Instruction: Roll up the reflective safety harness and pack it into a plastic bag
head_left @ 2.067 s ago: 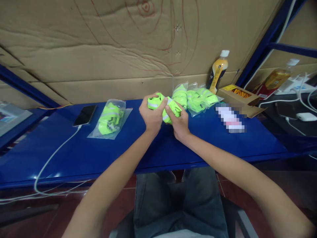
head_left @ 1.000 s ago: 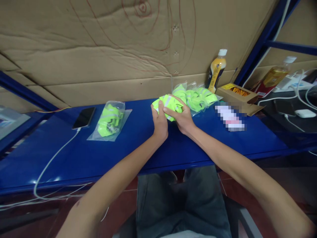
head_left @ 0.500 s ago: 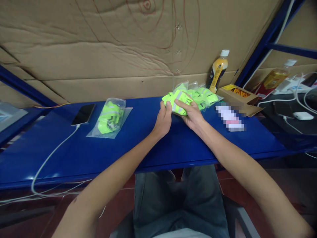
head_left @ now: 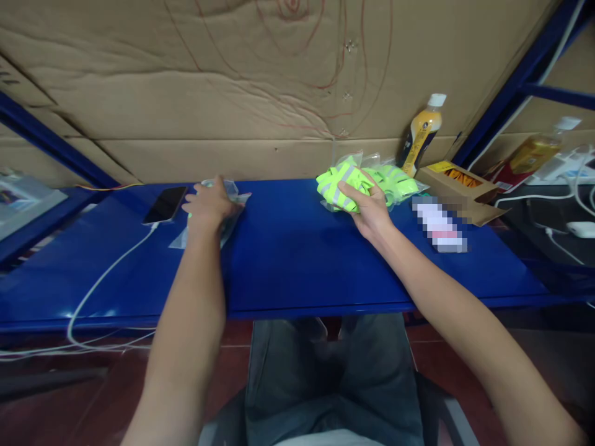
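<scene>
Clasping a neon-yellow bundle (head_left: 341, 189) near the back edge of the worktop (head_left: 297, 266), the right hand (head_left: 374, 212) has its thumb on top, while the left hand (head_left: 209, 205) spreads palm-down over a clear bag (head_left: 178, 240), grip unclear.

The left hand (head_left: 210, 205) reaches palm down over the left side of the table (head_left: 283, 266), fingers (head_left: 218, 186) spread. Right of the table's middle, the right hand (head_left: 370, 207) curls in a grasp, its forearm (head_left: 432, 288) slanting across the near edge.

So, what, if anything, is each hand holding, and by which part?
The right hand holds a neon bundle by its right side. The left hand is over a plastic bag; grip unclear.
</scene>
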The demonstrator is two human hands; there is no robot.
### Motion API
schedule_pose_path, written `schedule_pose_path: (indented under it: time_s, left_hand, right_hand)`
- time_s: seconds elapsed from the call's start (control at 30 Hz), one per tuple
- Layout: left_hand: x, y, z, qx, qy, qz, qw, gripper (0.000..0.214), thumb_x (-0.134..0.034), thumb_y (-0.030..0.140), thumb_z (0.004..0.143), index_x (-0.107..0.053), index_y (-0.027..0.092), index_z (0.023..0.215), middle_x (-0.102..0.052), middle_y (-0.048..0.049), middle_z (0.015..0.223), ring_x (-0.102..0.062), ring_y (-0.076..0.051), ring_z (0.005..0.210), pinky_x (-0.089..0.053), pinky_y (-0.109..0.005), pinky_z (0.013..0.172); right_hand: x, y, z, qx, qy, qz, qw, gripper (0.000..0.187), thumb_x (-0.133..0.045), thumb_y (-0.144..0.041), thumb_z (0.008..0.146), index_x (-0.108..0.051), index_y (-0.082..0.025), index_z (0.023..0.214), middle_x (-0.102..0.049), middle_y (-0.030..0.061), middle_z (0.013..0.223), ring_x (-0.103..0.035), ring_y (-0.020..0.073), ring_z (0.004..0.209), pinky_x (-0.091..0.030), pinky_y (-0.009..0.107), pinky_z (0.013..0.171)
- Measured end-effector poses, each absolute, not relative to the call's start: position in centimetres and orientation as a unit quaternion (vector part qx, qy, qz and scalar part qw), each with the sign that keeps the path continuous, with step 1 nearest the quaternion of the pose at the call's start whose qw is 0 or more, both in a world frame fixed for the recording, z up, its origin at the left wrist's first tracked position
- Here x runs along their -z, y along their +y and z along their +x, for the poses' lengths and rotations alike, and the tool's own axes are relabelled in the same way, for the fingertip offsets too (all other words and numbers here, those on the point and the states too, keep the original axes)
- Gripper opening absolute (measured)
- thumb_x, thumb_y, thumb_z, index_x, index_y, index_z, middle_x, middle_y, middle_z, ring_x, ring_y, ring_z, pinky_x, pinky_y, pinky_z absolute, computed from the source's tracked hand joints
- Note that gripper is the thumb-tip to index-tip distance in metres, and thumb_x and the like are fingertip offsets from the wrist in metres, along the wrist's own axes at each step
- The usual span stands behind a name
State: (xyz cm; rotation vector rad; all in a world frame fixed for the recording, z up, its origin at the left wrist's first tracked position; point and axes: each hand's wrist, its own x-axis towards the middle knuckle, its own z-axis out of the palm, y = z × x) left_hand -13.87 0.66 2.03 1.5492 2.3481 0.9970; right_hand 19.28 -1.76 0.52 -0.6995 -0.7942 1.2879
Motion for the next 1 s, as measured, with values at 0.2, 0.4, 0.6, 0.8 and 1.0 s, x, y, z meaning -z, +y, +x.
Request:
schedule_pose_path:
  time_s: [0.2, 0.4, 0.6, 0.8, 1.0]
  left_hand:
    - [-4.6, -0.6, -11.1, -0.399, 0.691, 0.602, 0.014, 0.099, -0.064, 0.092, 0.081, -0.059, 0.021, 0.151, -0.055, -0.0177, 0.151, -0.029, -0.063, 0.148, -0.012, -0.081, 0.121]
    - [-4.5, 1.2, -4.2, -0.373, 0.633, 0.678, -0.029, 0.076, -0.075, 0.063, 0.091, -0.060, 0.020, 0.152, -0.050, -0.0248, 0.155, -0.029, -0.059, 0.149, -0.016, -0.076, 0.122]
    - [-6.4, 1.4, -4.9, -0.272, 0.676, 0.682, -0.057, 0.068, -0.057, 0.057, 0.101, -0.055, 0.023, 0.160, -0.048, -0.0236, 0.159, -0.037, -0.055, 0.145, -0.028, -0.069, 0.114]
    - [-6.1, 1.6, -12.8, -0.273, 0.722, 0.617, -0.152, 0.089, -0.049, 0.085, 0.090, -0.062, 0.022, 0.152, -0.044, -0.0171, 0.167, -0.026, -0.061, 0.152, -0.013, -0.078, 0.114]
    - [-1.7, 2.3, -15.8, -0.140, 0.775, 0.614, -0.050, 0.089, -0.041, 0.075, 0.100, -0.052, 0.012, 0.161, -0.047, -0.0281, 0.163, -0.039, -0.060, 0.144, -0.028, -0.075, 0.110]
  right_hand:
    - [-0.6, -1.4, 19.7, -0.554, -0.342, -0.313, 0.692, 0.088, -0.106, -0.029, 0.045, -0.069, -0.026, 0.126, -0.080, 0.0014, 0.108, -0.079, 0.0289, 0.109, -0.068, 0.050, 0.097]
    - [-0.6, -1.1, 19.9, -0.545, -0.336, -0.312, 0.702, 0.091, -0.106, -0.028, 0.043, -0.070, -0.026, 0.126, -0.081, 0.0004, 0.105, -0.079, 0.0266, 0.103, -0.068, 0.047, 0.096]
    - [-0.4, -0.8, 20.0, -0.533, -0.342, -0.320, 0.705, 0.091, -0.107, -0.033, 0.044, -0.070, -0.027, 0.127, -0.081, 0.0010, 0.107, -0.079, 0.0249, 0.102, -0.068, 0.043, 0.096]
    - [-0.2, -0.7, 20.1, -0.534, -0.354, -0.313, 0.702, 0.085, -0.106, -0.033, 0.048, -0.071, -0.027, 0.125, -0.080, 0.0016, 0.112, -0.078, 0.0254, 0.109, -0.067, 0.045, 0.101]
    - [-0.1, -0.8, 19.8, -0.540, -0.352, -0.308, 0.699, 0.077, -0.105, -0.024, 0.045, -0.073, -0.022, 0.116, -0.080, 0.0015, 0.109, -0.077, 0.0236, 0.110, -0.063, 0.044, 0.109]
